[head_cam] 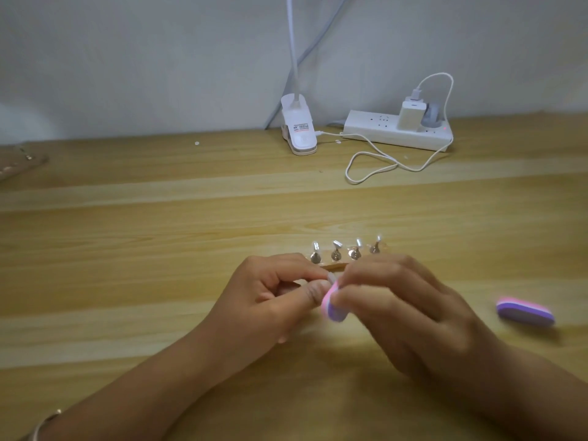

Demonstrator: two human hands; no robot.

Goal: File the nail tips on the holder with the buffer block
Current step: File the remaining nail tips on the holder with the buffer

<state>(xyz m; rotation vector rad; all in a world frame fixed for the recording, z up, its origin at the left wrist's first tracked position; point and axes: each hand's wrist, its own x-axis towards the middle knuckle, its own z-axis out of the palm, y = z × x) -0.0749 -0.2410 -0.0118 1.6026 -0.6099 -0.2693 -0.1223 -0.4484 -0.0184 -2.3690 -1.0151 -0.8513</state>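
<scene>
– Hands first: what has each one got?
– The left hand has thumb and forefinger curled in a pinch on a small pale nail tip, which is blurred. The right hand has its fingers curled round a pink-and-purple oblong foam buffer block, whose upper end touches that nail tip.
– And the holder?
– The holder, a row of four small metal stands bearing clear nail tips, sits on the light wooden table just beyond the fingers, partly hidden by them.
– Anything else?
– A second pink-and-purple buffer block lies well to the right. At the back stand a white clip lamp and a white power strip with a looped white cable.
</scene>
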